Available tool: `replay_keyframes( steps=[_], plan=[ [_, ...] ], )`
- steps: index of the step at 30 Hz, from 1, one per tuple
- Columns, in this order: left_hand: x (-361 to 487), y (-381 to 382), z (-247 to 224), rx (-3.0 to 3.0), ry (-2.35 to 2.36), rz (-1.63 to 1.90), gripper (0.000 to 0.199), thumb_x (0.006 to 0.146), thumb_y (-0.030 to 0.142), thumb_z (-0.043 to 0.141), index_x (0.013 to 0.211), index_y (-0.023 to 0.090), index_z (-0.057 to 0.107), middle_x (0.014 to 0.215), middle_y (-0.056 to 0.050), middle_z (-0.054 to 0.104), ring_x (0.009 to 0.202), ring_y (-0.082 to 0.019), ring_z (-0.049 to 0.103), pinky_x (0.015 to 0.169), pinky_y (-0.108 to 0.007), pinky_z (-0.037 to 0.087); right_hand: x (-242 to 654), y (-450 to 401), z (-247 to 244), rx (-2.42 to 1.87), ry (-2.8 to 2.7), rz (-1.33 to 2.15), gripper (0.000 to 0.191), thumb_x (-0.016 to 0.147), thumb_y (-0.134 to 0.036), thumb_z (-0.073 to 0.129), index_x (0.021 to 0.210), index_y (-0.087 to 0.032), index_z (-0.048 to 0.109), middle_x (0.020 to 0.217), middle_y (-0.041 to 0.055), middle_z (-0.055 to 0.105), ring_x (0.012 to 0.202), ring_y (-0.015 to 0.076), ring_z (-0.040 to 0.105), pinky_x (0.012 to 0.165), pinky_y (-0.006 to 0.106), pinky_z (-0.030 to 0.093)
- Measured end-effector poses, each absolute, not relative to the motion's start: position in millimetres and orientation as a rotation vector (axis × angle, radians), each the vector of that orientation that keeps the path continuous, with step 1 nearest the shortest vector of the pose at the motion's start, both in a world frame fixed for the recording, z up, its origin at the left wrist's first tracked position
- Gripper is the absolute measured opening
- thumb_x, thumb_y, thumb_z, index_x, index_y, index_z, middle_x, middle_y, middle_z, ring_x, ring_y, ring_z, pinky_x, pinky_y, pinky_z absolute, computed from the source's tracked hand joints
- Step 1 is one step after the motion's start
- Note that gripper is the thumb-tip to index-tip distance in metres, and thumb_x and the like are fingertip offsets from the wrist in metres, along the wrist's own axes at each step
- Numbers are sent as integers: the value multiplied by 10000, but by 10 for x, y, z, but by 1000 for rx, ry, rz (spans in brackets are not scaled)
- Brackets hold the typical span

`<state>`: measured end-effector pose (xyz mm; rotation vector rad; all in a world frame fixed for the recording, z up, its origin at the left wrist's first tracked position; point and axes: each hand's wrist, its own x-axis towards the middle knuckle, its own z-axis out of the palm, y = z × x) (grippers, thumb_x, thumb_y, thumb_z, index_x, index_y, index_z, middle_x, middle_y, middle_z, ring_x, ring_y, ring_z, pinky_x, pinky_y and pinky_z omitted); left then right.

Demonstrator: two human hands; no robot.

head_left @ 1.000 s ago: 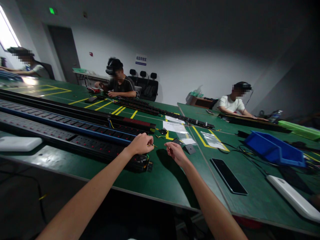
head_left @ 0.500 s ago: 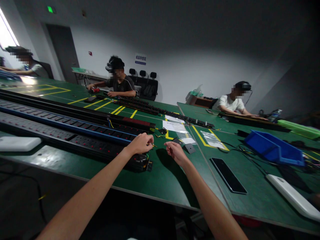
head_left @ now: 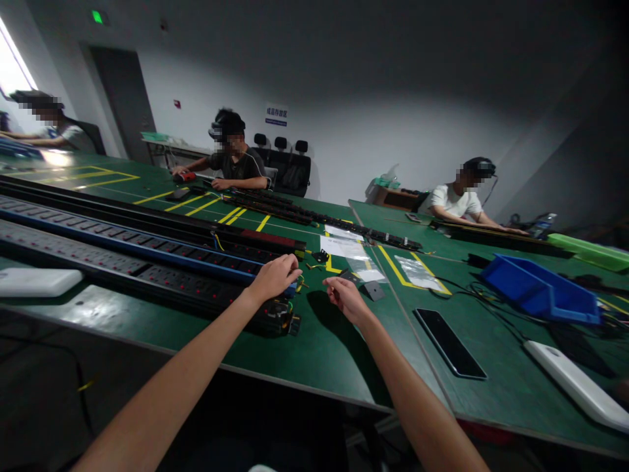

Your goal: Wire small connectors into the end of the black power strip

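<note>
A long power strip with a blue edge [head_left: 216,263] and black socket modules runs in from the left. My left hand [head_left: 275,278] lies over its right end, closed, with the fingers bent down around it; the fingertips are partly hidden. Yellow-green wires [head_left: 301,284] stick out by these fingers. Apart from it, to the right, my right hand [head_left: 345,299] hovers over the green table with thumb and fingers pressed together; anything between them is too small to make out. Beside the right hand lie a grey bracket plate [head_left: 373,290] and a small black bracket [head_left: 322,256].
A nearer strip [head_left: 187,285] with red-marked sockets lies alongside. On the right are a phone [head_left: 449,344], a blue bin [head_left: 531,292], cables and a white power bank [head_left: 570,377]. Papers [head_left: 341,247] lie farther back. Several people sit across the table.
My left hand has turned slightly and its fingers reach farther over the strip end, baring more of the wires. My right hand has barely moved.
</note>
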<state>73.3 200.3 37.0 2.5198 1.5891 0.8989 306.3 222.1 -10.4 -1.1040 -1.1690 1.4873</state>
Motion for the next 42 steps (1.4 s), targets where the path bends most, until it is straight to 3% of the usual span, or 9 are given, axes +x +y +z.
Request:
replay_keyframes(
  steps=[15,26,32,42],
  plan=[
    [734,2027,352,2445,1889,823,290,934,493,540,931,209,598,836,-44,681,827,-206,634,708,-283,442,3074,2233,-132,-1090,-1180,1488,324,647,-425,785,793,-152,690,586,-31,542,464,58,434,412,193,278],
    [756,2006,347,2576,1922,805,176,893,319,532,847,198,651,925,-78,634,932,-227,576,786,-318,493,3076,2241,-139,-1087,-1161,1503,299,649,-404,795,778,-154,695,582,-27,547,472,60,443,418,192,293],
    [748,2031,298,2687,1670,751,249,888,327,521,839,194,726,908,-88,619,916,-229,576,848,-344,485,3080,2242,-144,-1077,-1166,1502,303,657,-410,794,786,-152,702,584,-25,553,469,58,445,408,183,287],
    [748,2052,273,2728,1503,664,258,886,311,517,836,214,751,909,-63,660,865,-200,619,802,-308,465,3060,2229,-170,-1114,-1295,1420,293,702,-427,747,801,-158,688,597,-26,574,469,57,450,412,173,298]
  ],
)
